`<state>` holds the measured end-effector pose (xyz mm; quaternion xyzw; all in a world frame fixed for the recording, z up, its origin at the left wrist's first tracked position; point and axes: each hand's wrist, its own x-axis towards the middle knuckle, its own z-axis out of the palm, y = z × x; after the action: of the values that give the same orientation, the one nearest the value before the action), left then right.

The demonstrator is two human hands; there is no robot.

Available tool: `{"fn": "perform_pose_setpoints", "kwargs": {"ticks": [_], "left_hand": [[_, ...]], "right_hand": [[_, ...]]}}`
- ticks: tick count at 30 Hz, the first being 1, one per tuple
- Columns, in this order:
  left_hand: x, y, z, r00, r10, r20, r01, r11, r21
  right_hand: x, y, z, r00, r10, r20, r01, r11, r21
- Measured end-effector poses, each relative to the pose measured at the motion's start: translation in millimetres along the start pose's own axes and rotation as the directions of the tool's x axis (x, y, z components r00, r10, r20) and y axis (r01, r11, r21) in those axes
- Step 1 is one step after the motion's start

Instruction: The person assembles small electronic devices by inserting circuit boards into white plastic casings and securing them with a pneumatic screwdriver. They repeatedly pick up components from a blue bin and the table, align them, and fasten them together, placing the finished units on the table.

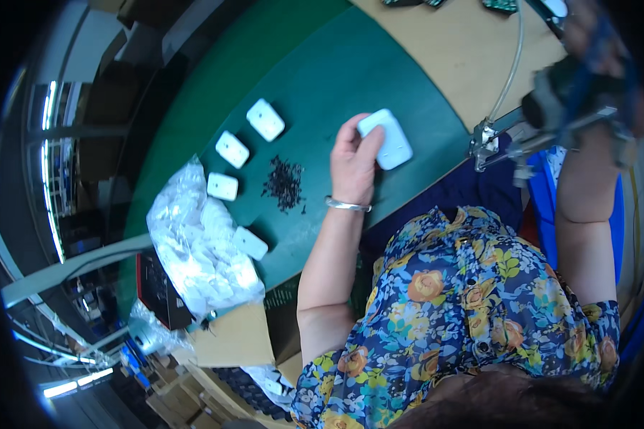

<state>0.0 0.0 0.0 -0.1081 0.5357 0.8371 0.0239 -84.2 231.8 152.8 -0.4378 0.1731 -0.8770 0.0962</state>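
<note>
My left hand [355, 157], with a bangle at the wrist, is closed on a white plastic casing [393, 146] with rounded corners. The thumb lies over its face, and the casing is just above the green mat [322, 107] near its front edge. At the upper right my right hand [597, 43] is smeared by motion. It is beside a dark tool with metal rods [572, 104], and its fingers cannot be made out. A pile of small black screw-like pieces [284, 184] lies on the mat, left of my left hand.
White casings [265, 119] lie spaced out on the mat beyond the pile. A clear plastic bag [204, 247] full of white parts rests at the left edge. A metal fitting with a hose [484, 143] stands by the right edge. Green circuit boards [499, 6] are at the top.
</note>
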Motion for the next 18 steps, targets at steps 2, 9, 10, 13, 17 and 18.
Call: {"fn": "perform_pose_setpoints", "kwargs": {"ticks": [2,9,10,13,17,18], "left_hand": [[24,8,9,0.997,0.080,0.014,-0.081,0.983,0.163],[72,22,-26,0.973,0.230,0.012,-0.174,0.699,0.693],[70,29,-26,0.985,0.170,-0.013,-0.099,0.637,0.765],[59,34,-36,0.962,0.265,-0.071,-0.034,0.372,0.928],[36,34,-44,0.765,0.616,0.187,-0.282,0.059,0.958],[22,38,-25,0.824,0.558,0.102,-0.266,0.222,0.938]], "right_hand": [[-9,-12,2,0.996,-0.044,-0.075,0.035,0.992,-0.118],[11,-17,18,0.968,0.089,-0.234,-0.214,0.779,-0.590],[6,-19,1,0.990,0.065,-0.126,-0.136,0.689,-0.712],[-17,-35,-10,0.976,-0.118,-0.185,-0.108,0.477,-0.872],[-78,-71,-90,0.859,-0.297,-0.417,-0.422,0.052,-0.905],[-90,-76,-119,0.799,-0.386,-0.461,-0.510,-0.030,-0.859]]}}
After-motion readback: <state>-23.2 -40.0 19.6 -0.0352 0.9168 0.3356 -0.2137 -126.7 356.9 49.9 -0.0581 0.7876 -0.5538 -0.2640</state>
